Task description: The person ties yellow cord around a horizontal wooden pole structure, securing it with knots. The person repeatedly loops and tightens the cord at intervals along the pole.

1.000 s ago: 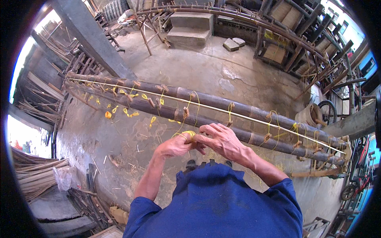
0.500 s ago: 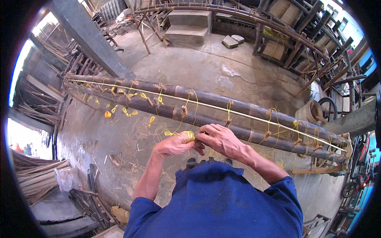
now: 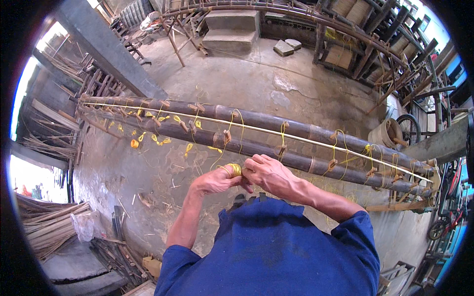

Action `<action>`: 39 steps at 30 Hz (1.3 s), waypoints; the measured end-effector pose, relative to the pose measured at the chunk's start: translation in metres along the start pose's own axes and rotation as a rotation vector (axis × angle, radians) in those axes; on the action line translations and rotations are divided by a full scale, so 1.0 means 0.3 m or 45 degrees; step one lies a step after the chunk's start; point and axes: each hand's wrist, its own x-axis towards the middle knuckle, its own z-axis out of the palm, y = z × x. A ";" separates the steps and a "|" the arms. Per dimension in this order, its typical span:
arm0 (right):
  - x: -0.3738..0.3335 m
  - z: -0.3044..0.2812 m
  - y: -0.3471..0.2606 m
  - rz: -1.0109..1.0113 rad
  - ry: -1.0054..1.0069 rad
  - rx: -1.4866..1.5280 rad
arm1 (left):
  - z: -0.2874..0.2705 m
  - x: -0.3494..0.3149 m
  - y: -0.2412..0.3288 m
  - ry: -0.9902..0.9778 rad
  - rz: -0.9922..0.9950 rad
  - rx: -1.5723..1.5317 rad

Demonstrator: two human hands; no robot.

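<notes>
Yellow cord [image 3: 234,170] is wound in a small coil about the fingers of my left hand [image 3: 213,182], which is closed on it. Right beside it, my right hand [image 3: 269,173] has its fingers bent and pressed together at the coil's right end; its fingertips are partly hidden. A thin strand rises from the coil toward the nearer dark bamboo pole [image 3: 249,148]. Beyond it runs a second dark bamboo pole [image 3: 291,129], with a long pale strip [image 3: 269,130] stretched between the two. Wooden pegs [image 3: 227,136] and yellow loops [image 3: 283,129] sit along the poles.
Small yellow cord bundles [image 3: 188,149] hang along the near pole's left part, near an orange-yellow roll [image 3: 134,143]. Split bamboo strips [image 3: 49,219] lie at the left. Concrete steps [image 3: 231,29] stand at the back, with a round tub [image 3: 384,132] at the right.
My hands stay together at the coil, the right hand shifting slightly left. The loose loop left of the coil no longer shows there, and a strand now slants up toward the near pole.
</notes>
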 end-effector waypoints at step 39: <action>-0.054 -0.006 0.055 0.594 0.185 0.448 | -0.005 0.118 -0.101 0.449 0.380 -0.700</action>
